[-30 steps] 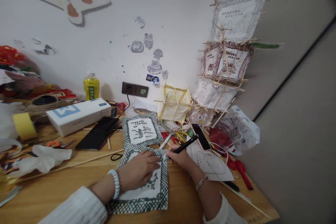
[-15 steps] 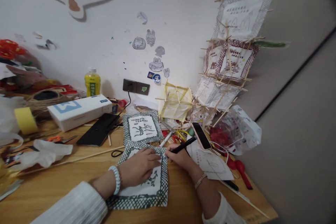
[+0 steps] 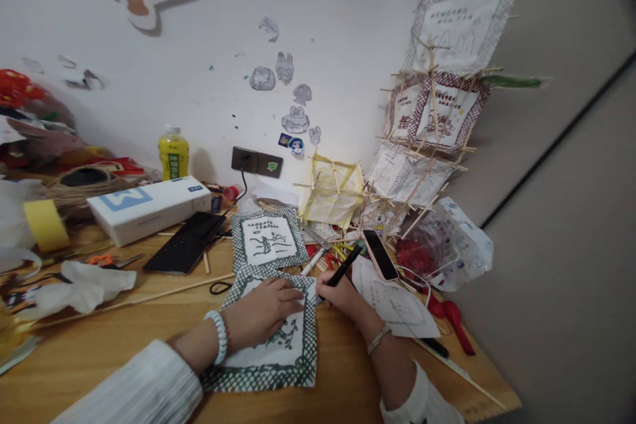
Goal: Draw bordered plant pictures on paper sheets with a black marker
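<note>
My left hand (image 3: pixel 263 311) lies flat on a sheet of paper (image 3: pixel 263 361) with a dark green crosshatched border and a painted plant, covering much of its middle. Its fingers point toward the sheet's right edge. In my right hand (image 3: pixel 340 295) a black pen (image 3: pixel 346 262) is gripped, its lower end at the sheet's upper right border; whether the tip touches is too small to tell. Just behind lies a second green-bordered sheet (image 3: pixel 271 240) with writing and a drawing. Beyond my right hand are a phone (image 3: pixel 380 256) and a paper with a line drawing (image 3: pixel 395 301).
A tiered stick-and-paper frame (image 3: pixel 437 112) leans at the back right beside a small yellow paper frame (image 3: pixel 332 189). On the left are a white box (image 3: pixel 149 209), a black tablet-like slab (image 3: pixel 183 243), yellow tape (image 3: pixel 47 225) and a bottle (image 3: pixel 173 152). Scissors (image 3: pixel 318 236) lie behind my right hand.
The pen has tilted more upright in my right hand, which has shifted slightly along the sheet's right edge. My left hand stays on the paper.
</note>
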`<state>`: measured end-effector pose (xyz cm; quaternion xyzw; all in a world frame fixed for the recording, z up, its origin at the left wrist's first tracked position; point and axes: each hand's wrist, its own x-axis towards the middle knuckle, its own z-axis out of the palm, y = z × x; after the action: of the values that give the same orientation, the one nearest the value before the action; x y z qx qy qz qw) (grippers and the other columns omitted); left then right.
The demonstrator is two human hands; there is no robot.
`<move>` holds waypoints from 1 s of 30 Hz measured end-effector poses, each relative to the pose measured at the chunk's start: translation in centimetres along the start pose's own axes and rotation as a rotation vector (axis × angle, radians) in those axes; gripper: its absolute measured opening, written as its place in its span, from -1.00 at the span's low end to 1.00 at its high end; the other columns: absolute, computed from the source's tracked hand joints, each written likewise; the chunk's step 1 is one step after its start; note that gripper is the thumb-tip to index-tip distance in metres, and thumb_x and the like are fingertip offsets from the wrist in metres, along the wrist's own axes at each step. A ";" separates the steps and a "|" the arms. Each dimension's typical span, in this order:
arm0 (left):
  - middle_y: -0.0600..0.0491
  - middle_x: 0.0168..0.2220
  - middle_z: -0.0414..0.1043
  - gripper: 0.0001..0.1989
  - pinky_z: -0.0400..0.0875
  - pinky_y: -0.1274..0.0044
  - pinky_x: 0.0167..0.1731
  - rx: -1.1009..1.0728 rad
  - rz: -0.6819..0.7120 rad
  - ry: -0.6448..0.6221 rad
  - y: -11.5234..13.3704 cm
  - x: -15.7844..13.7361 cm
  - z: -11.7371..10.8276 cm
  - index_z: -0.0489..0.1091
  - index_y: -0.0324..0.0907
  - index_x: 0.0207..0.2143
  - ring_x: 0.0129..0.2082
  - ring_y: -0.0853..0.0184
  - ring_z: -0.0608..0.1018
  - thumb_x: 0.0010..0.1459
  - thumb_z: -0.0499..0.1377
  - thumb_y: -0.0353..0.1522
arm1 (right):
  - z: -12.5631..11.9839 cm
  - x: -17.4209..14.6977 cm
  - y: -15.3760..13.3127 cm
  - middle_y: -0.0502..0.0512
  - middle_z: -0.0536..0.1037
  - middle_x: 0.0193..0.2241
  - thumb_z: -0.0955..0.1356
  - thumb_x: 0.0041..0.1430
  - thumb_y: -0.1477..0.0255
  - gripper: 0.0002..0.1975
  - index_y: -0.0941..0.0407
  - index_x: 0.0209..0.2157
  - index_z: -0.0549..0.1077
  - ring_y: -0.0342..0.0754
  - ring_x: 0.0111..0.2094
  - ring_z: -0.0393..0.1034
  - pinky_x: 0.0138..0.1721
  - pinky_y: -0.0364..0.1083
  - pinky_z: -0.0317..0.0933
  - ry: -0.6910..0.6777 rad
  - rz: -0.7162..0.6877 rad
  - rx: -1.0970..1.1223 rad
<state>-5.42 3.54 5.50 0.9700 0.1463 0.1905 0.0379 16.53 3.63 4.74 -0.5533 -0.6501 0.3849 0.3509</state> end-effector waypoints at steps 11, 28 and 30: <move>0.04 -0.08 0.45 -0.59 0.23 0.40 -0.07 -0.016 -0.001 0.004 0.5 0.2 -0.6 0.41 -0.08 -0.12 -0.12 0.19 0.39 0.02 0.06 -0.62 | 0.1 -0.1 -0.3 -0.14 0.29 -0.76 0.30 -0.01 0.48 -0.84 0.14 -0.63 0.33 -0.24 -0.70 0.16 -0.64 -0.26 0.05 0.036 -0.026 0.027; 0.05 -0.06 0.45 -0.60 0.23 0.39 -0.08 -0.045 -0.006 0.008 0.6 0.2 -0.6 0.41 -0.09 -0.13 -0.11 0.18 0.38 0.02 0.06 -0.62 | 0.2 -0.1 -0.3 -0.14 0.27 -0.77 0.31 -0.04 0.57 -0.82 0.14 -0.66 0.35 -0.22 -0.67 0.16 -0.62 -0.23 0.03 0.031 -0.065 -0.047; 0.05 -0.07 0.45 -0.60 0.23 0.39 -0.08 -0.047 -0.003 0.010 0.5 0.2 -0.5 0.41 -0.09 -0.14 -0.12 0.19 0.38 0.02 0.05 -0.61 | 0.1 0.0 -0.2 -0.15 0.25 -0.79 0.30 -0.07 0.61 -0.81 0.14 -0.68 0.35 -0.23 -0.70 0.14 -0.65 -0.24 0.00 0.027 -0.051 -0.043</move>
<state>-5.33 3.10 6.13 0.9677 0.1434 0.1986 0.0602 16.35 3.56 4.82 -0.5489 -0.6674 0.3542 0.3575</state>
